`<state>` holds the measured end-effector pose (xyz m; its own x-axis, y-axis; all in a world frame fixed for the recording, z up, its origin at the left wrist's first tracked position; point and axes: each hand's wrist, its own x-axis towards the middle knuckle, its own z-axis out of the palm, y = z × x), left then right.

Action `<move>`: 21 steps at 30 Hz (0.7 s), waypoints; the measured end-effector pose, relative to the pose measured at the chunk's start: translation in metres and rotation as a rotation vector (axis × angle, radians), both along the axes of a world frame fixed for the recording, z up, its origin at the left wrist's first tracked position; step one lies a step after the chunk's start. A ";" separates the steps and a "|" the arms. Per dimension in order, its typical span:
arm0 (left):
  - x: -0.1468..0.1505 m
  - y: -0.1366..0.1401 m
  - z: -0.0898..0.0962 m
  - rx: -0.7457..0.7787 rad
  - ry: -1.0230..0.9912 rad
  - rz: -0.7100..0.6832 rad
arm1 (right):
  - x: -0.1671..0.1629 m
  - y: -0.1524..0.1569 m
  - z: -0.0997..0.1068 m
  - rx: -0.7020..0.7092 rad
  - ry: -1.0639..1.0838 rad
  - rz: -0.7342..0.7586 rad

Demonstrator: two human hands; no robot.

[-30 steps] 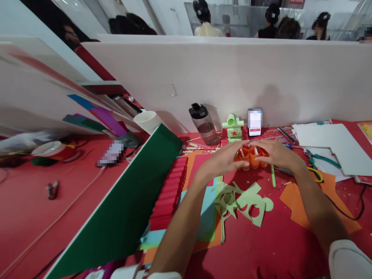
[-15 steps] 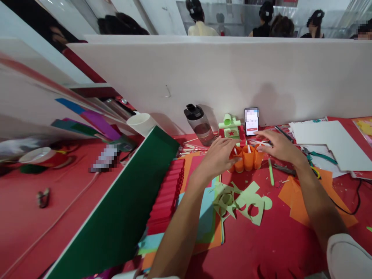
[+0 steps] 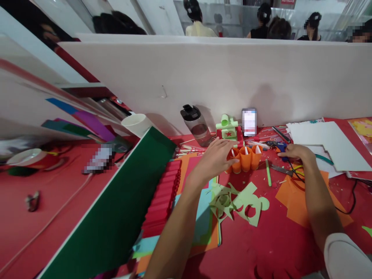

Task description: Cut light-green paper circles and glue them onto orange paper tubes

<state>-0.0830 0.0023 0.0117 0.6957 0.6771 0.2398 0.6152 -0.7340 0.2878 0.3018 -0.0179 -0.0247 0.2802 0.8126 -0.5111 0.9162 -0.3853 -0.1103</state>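
Observation:
A row of orange paper tubes (image 3: 245, 159) stands on the red table, with rolled white paper showing in their tops. My left hand (image 3: 216, 157) is at the row's left end, thumb in front and fingers behind, loosely gripping it. To the right, my right hand (image 3: 297, 152) has curled fingers on a blue-handled glue gun (image 3: 281, 147) with a black cord; the hand partly hides it. Behind the tubes is a light green paper model (image 3: 228, 133) with a red star. A thin green paper roll (image 3: 268, 173) lies between the tubes and the scissors (image 3: 281, 169).
Cut light green paper scraps (image 3: 250, 201) lie in front of the tubes. A green board (image 3: 116, 209) leans at left beside folded red paper (image 3: 162, 197). At the back stand a water bottle (image 3: 197, 126) and a phone (image 3: 249, 122). Orange sheets (image 3: 296, 199) and white boards (image 3: 331, 143) are on the right.
My right hand has moved right, away from the tubes, to the blue-handled glue gun, its fingers now curled. My left hand stays at the tubes. The view has shifted slightly.

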 end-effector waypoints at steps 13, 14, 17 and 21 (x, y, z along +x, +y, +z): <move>-0.003 0.002 0.005 -0.057 -0.002 -0.028 | 0.008 -0.004 0.018 0.181 0.151 0.007; -0.003 0.002 0.005 -0.059 -0.006 -0.026 | 0.007 -0.005 0.022 0.223 0.153 0.007; -0.004 0.002 0.006 -0.061 -0.013 -0.033 | 0.004 -0.009 0.035 0.371 0.223 0.008; -0.004 -0.003 0.012 -0.043 -0.020 -0.046 | -0.005 -0.015 0.048 0.558 0.430 -0.004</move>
<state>-0.0873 -0.0011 0.0236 0.7220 0.6542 0.2253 0.5747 -0.7483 0.3313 0.2973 -0.0330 0.0229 0.1507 0.9850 -0.0845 0.7457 -0.1693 -0.6443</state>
